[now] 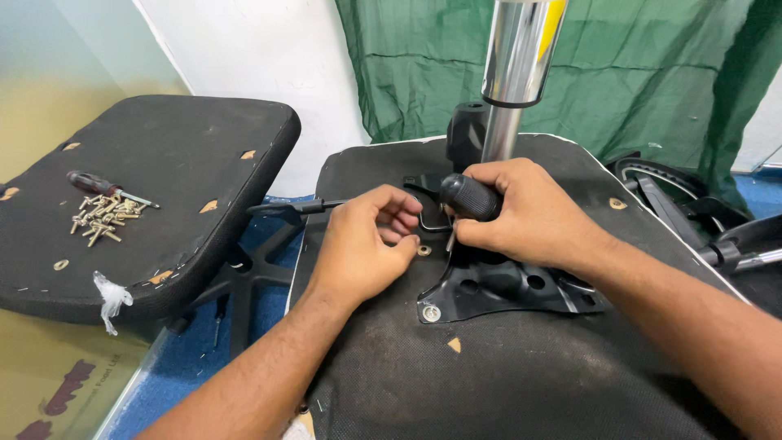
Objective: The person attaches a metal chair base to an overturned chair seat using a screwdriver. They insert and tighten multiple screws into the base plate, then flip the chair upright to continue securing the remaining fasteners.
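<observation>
On the far left, a spare seat pad (155,195) carries a heap of screws (99,217) and a small screwdriver (104,187). Nearer the middle, the left hand (362,244) curls its fingertips together just beside a screw (424,250) at the edge of the black metal seat plate (497,285). Right of it, the right hand (521,213) is wrapped tight around a black screwdriver handle (471,197), its shaft running down to that screw, below the chrome gas-lift column (516,65).
</observation>
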